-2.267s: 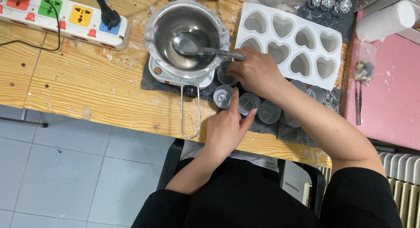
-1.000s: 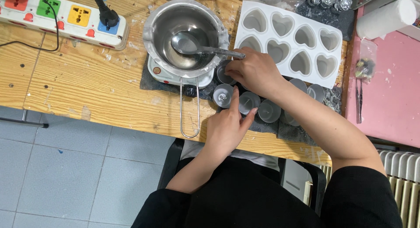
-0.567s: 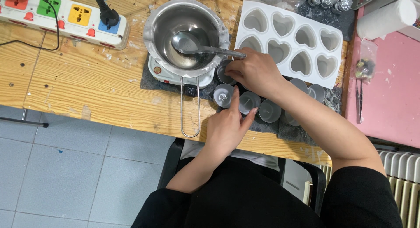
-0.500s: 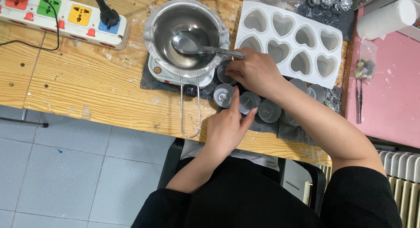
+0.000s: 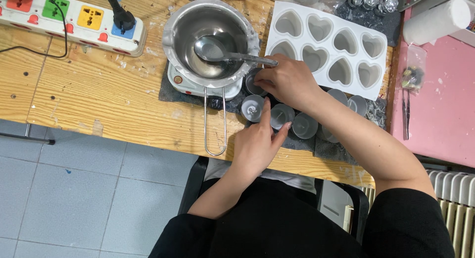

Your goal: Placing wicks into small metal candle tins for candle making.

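Several small round metal cups (image 5: pixel 252 108) with wicks stand on a dark mat (image 5: pixel 316 148) on the wooden table (image 5: pixel 94 97). My left hand (image 5: pixel 258 142) rests fingers-up between two cups, its index finger touching the leftmost one. My right hand (image 5: pixel 287 81) is curled over another cup (image 5: pixel 252 80) beside the melting pot, fingertips on it. The steel pot (image 5: pixel 208 38) sits on a small white hotplate (image 5: pixel 180 82), with a metal spoon (image 5: pixel 217 51) lying in it.
A white heart-shaped silicone mould (image 5: pixel 327 47) lies behind my right hand. A colourful power strip (image 5: pixel 69 18) is at the back left. A pink board (image 5: pixel 438 104) with tweezers, a white roll (image 5: pixel 435 20) and a radiator (image 5: pixel 457 203) are on the right.
Almost nothing differs; both hands stay at the cups, with only slight finger shifts.
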